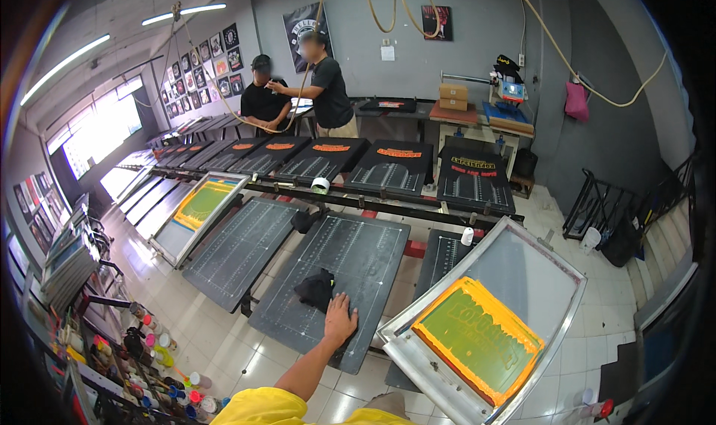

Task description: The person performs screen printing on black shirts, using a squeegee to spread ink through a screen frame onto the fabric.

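My left hand (pixel 341 322) lies on a dark printing board (pixel 362 253) marked with white ruled lines, its fingers stretched out. Just beyond the fingertips is a crumpled black cloth (pixel 315 289), close to the hand; I cannot tell whether they touch. On the right a metal-framed printing screen (pixel 477 328) leans at a slant, its green stencil ringed with orange-yellow ink. A second framed screen (pixel 200 208) with green and yellow ink stands tilted to the left. My right hand is out of the picture.
Black printed shirts (pixel 324 160) lie on a row of boards across the rail. Two people (pixel 328 89) stand behind them. Ink jars (pixel 164 343) crowd the lower left. A white cup (pixel 468 236) sits near the right screen; a hose (pixel 395 22) hangs overhead.
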{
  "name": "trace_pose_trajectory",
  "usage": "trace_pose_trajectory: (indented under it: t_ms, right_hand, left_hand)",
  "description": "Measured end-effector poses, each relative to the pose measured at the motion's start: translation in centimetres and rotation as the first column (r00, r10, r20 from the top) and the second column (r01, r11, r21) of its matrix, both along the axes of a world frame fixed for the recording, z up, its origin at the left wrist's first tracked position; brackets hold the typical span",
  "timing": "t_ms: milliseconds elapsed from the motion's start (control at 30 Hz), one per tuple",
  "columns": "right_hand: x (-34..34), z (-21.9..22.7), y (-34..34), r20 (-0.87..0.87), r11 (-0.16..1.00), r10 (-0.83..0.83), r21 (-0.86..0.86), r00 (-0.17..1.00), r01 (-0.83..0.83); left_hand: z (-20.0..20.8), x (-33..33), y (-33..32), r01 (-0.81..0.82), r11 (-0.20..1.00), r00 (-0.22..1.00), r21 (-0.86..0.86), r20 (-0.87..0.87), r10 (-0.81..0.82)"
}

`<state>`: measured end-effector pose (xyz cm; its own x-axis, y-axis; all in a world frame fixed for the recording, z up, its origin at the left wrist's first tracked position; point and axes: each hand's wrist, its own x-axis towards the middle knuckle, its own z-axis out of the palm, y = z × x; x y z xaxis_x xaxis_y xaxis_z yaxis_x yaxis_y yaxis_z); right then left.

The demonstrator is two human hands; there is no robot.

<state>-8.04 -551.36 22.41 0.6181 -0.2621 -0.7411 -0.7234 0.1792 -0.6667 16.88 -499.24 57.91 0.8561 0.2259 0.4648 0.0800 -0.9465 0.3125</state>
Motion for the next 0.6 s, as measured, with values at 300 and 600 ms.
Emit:
trace_pose_trajectory:
  t_ms: [300, 600]
  right_hand:
    - [0.6, 0.8, -0.1, -0.008, 1.0, 0.01, -0.003, 1.0, -0.01]
    - [0.7, 1.1, -0.1, -0.006, 1.0, 0.025, -0.001, 1.0, -0.025]
  left_hand:
    - [-0.1, -0.2, 0.1, 0.002, 1.0, 1.0, 0.021, -0.002, -0.002]
    - [0.3, -0.2, -0.1, 0.002, 1.0, 1.0, 0.01, 0.004, -0.002]
